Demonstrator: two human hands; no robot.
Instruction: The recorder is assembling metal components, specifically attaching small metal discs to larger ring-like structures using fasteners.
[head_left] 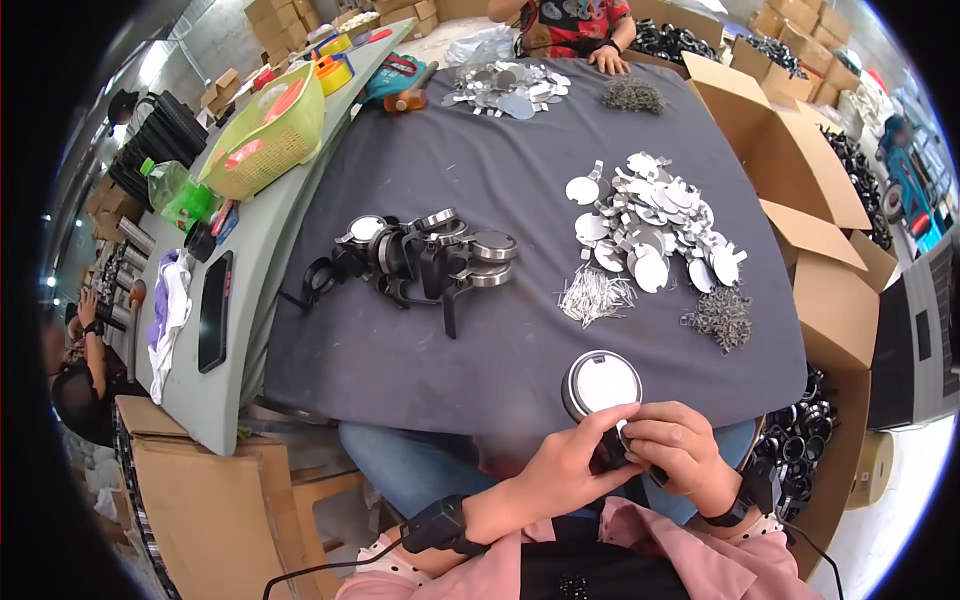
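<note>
While both hands pinch it at the table [420, 360] edge, my left hand [565, 465] and right hand [675, 445] clamp the lid [601, 385]; its disc points away from me; its black handle sits between my fingers.

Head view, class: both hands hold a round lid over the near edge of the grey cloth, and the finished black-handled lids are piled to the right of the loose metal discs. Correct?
Not quite. In the head view the finished lids lie left of the metal discs, not right. Both hands, left hand and right hand, do hold the round lid at the cloth's near edge.
</note>
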